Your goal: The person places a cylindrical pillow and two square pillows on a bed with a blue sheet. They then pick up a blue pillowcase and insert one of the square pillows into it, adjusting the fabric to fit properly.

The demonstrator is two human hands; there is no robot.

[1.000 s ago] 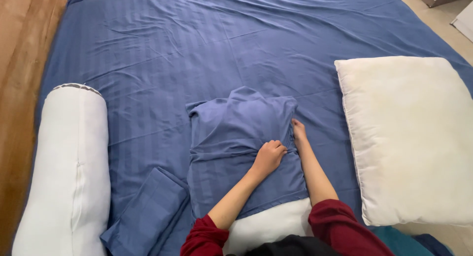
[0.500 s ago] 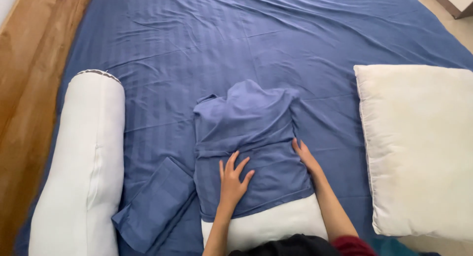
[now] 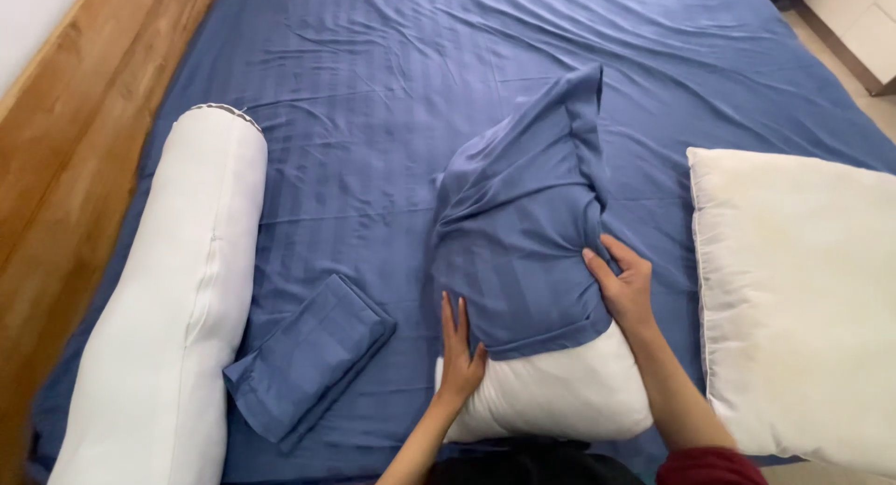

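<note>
In the head view, low centre of the frame, a blue pillowcase (image 3: 523,233) is lying half pulled over a white pillow (image 3: 551,392), its loose end peaking toward the upper middle. The left hand (image 3: 459,347) is pressing against the case's lower left edge with fingers straight and flat, gripping nothing. The right hand (image 3: 623,284) is curling loosely around the case's right edge. A folded blue cloth (image 3: 313,354) is lying just left; a white bolster (image 3: 168,298) is stretching along the left side, a large cream pillow (image 3: 803,298) is sitting at right, all on the blue bedsheet (image 3: 373,93).
</note>
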